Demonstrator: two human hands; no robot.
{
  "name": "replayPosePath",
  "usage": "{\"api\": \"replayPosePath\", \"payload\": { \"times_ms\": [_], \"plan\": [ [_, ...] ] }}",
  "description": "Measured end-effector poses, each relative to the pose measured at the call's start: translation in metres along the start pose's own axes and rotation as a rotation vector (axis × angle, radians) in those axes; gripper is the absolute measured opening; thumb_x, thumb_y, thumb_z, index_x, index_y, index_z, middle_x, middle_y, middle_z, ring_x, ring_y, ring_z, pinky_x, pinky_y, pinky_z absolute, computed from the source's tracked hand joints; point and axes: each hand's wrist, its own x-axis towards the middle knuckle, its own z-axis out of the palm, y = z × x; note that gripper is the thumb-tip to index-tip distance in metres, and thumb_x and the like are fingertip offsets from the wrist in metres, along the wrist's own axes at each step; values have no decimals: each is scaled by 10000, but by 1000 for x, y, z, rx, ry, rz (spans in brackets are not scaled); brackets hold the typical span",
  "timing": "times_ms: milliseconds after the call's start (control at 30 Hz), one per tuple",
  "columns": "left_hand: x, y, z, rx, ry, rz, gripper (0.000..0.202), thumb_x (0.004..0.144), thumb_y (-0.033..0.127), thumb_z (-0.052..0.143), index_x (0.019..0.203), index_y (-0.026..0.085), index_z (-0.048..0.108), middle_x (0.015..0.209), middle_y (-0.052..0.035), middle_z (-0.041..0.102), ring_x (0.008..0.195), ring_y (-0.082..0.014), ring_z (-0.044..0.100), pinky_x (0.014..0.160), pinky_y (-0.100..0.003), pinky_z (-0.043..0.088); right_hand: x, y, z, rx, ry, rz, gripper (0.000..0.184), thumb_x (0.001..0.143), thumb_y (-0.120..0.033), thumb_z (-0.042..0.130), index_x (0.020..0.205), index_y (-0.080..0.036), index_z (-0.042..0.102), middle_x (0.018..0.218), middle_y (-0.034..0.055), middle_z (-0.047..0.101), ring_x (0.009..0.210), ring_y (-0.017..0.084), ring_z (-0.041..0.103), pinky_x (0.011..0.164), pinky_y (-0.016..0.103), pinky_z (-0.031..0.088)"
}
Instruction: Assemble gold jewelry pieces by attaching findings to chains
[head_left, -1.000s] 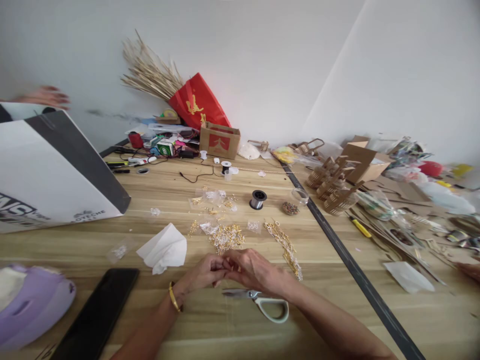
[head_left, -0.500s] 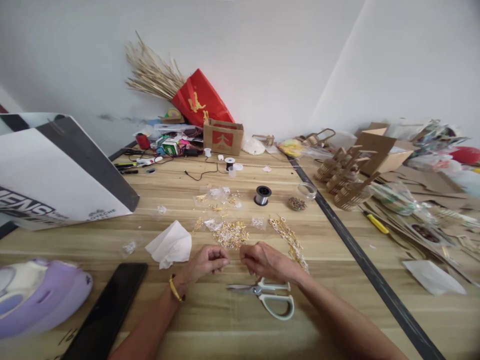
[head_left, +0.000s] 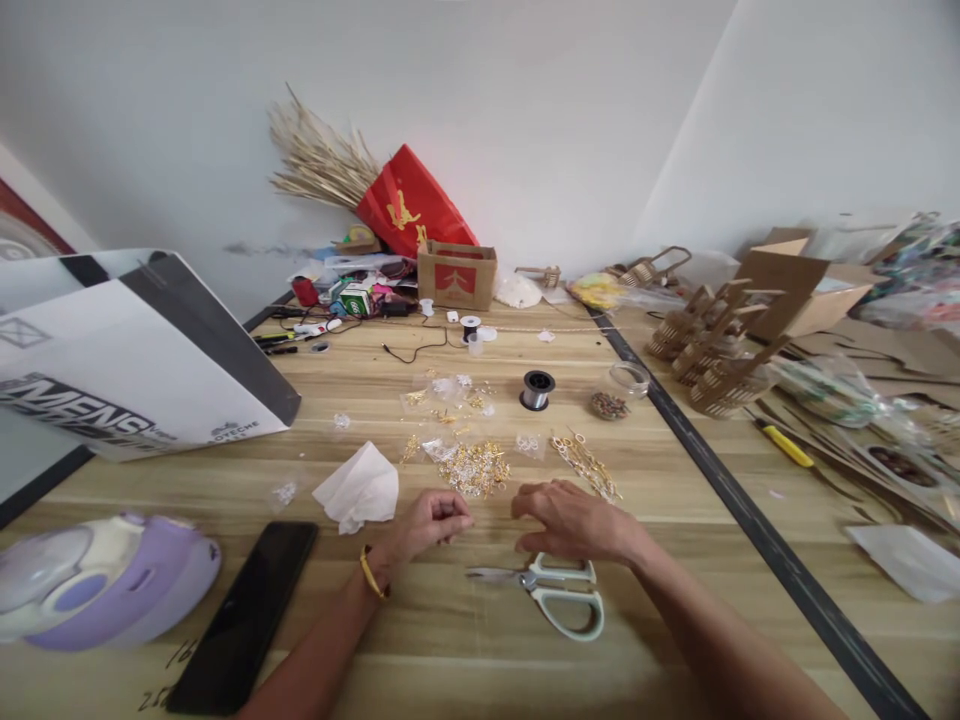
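Observation:
My left hand (head_left: 433, 522), with a yellow band at its wrist, is closed in a pinch just in front of a heap of small gold and silver beads (head_left: 474, 470). Whatever its fingertips hold is too small to make out. To the right, my right hand (head_left: 574, 520) hovers palm down with its fingers apart and bent, and nothing shows in it. Scissors with pale green handles (head_left: 566, 598) lie just below that hand. Beyond it are strung gold and white bead strands (head_left: 585, 465). A small bag of clear rings (head_left: 530, 444) lies between heap and strands.
A spool of thin wire (head_left: 537, 391) and a dish of dark beads (head_left: 610, 405) stand farther back. On the left are a white tissue (head_left: 358, 488), a black phone (head_left: 244, 615), a purple device (head_left: 127, 585) and a large box (head_left: 142, 365). Small woven baskets (head_left: 724, 385) stand right.
My right hand has moved away from my left hand to the right, and its fingers have opened from a closed grip. My left hand stays pinched. The whole view has shifted slightly.

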Motion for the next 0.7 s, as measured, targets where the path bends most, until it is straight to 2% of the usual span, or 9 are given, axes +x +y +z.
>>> {"api": "replayPosePath", "payload": {
  "times_ms": [67, 133, 267, 433, 567, 700],
  "plan": [
    [-1, 2, 5, 27, -41, -3, 331, 681, 436, 671, 688, 118, 580, 520, 48, 471, 462, -58, 410, 456, -183, 307, -1, -8, 1, 28, 93, 12, 230, 757, -291, 654, 950, -166, 640, 940, 93, 672, 759, 201, 629, 632, 257, 402],
    [-2, 3, 10, 50, -64, 0, 342, 691, 450, 659, 694, 117, 581, 516, 45, 473, 459, -58, 407, 453, -184, 300, 2, -16, 6, 136, 162, 35, 222, 767, -260, 641, 970, -170, 627, 856, 56, 674, 648, 151, 605, 578, 226, 386],
    [0, -2, 13, 46, -46, 4, 351, 707, 459, 635, 676, 119, 555, 538, 46, 446, 480, -63, 404, 447, -181, 310, 19, -26, 29, 332, 213, 4, 149, 761, -141, 604, 908, -159, 614, 703, 4, 632, 534, 97, 535, 512, 183, 350],
    [4, -8, 13, 30, -29, 45, 299, 722, 410, 615, 664, 129, 531, 555, 42, 457, 484, -67, 424, 449, -179, 335, 32, -18, 56, 400, 262, 20, 106, 751, -91, 554, 827, -161, 575, 625, -28, 573, 534, 86, 481, 489, 162, 310],
    [6, -11, 12, 44, 4, 10, 254, 723, 374, 595, 684, 132, 529, 541, 42, 483, 455, -65, 439, 452, -182, 347, 33, -10, 58, 410, 281, 10, 105, 728, -61, 537, 763, -154, 570, 584, -43, 525, 512, 74, 426, 484, 163, 288],
    [6, -9, 10, 79, 77, 3, 212, 720, 333, 589, 679, 136, 523, 517, 42, 495, 459, -73, 452, 470, -186, 359, 36, -5, 63, 411, 327, -9, 142, 731, -41, 494, 710, -148, 585, 592, -27, 538, 537, 88, 457, 520, 179, 324]
  ]
}}
